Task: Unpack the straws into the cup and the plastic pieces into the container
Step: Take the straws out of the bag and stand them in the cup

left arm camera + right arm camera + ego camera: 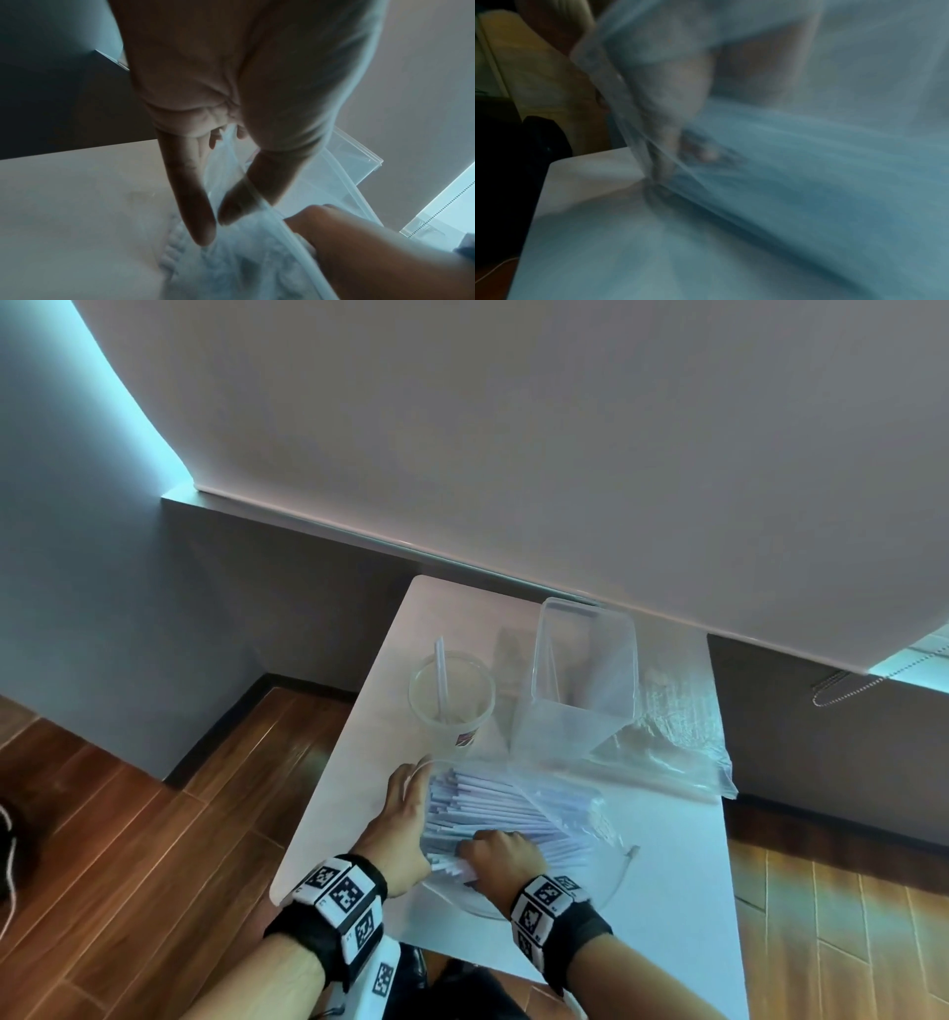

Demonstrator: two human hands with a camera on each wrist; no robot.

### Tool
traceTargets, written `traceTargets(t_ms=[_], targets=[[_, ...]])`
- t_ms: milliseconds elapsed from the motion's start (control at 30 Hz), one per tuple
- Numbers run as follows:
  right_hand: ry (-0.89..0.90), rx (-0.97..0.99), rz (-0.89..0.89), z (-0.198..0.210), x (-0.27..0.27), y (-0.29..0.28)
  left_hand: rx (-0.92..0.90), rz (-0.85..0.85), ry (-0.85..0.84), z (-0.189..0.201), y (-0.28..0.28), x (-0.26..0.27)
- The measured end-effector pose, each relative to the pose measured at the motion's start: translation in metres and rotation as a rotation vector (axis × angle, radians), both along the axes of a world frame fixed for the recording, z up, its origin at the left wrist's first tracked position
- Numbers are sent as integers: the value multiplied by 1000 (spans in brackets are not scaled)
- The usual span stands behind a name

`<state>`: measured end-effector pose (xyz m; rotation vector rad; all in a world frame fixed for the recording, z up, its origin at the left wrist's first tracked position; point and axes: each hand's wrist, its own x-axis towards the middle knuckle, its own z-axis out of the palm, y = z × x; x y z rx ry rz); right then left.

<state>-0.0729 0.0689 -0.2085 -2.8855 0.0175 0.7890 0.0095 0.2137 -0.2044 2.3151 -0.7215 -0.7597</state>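
Straws (513, 814) lie bundled in the clear bag (590, 819), your right hand (500, 857) curled round their near ends. Your left hand (405, 814) holds the bag's mouth with thumb and fingers; keep it wide. Pull a few straight out, then lift beyond your fingertips to the cup (452, 698).

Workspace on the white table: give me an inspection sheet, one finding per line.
Surface: white rectangular table, against the wall.
Job's things: clear plastic cup holding one straw; tall clear rectangular container; open clear bag of pale straws lying flat.
Clutter: second crinkled clear bag right of the container.
Hands: left hand pinches the straw bag's edge; right hand reaches inside, grip unclear.
Cables: nothing seen on the table.
Surroundings: grey wall, wooden floor.
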Motion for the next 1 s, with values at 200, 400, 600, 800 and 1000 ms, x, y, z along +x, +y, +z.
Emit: traceTargets(t_ms=[200,400,600,800,1000], targets=[[-28,-65,59,-9,-1,-4,-9,44,11,4,-4,-5],[-65,-16,60,-12,-2,-17,5,112,23,9,-7,-8],[-309,145,-28,9,-10,-42,54,154,69,12,-7,-7],[-431,639,-240,62,-12,-48,29,185,118,24,-8,-4],[-535,786,-554,66,3,-45,37,208,155,33,-7,3]])
